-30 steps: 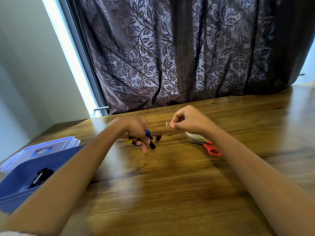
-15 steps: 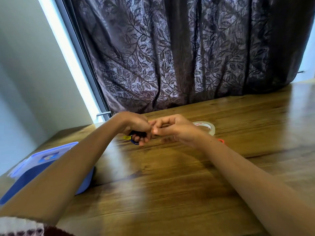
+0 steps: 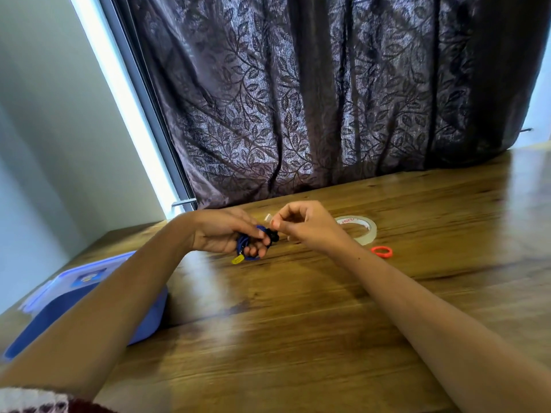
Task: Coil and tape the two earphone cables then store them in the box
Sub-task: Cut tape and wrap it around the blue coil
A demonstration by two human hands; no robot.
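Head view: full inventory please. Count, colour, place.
earphone cable: 1, blue with black earbuds and yellow tag, coiled, in left hand
tape piece: 1, clear, pinched by right hand
tape roll: 1, clear, on table behind right hand
scissors: 1, only orange handle showing, beside tape roll
box: 1, blue, table's left edge, partly hidden by left forearm
lid: 1, translucent blue, behind box
table: 1, brown wood
curtain: 1, dark purple, leaf pattern, behind table
left hand: grips cable coil
right hand: pinches tape piece
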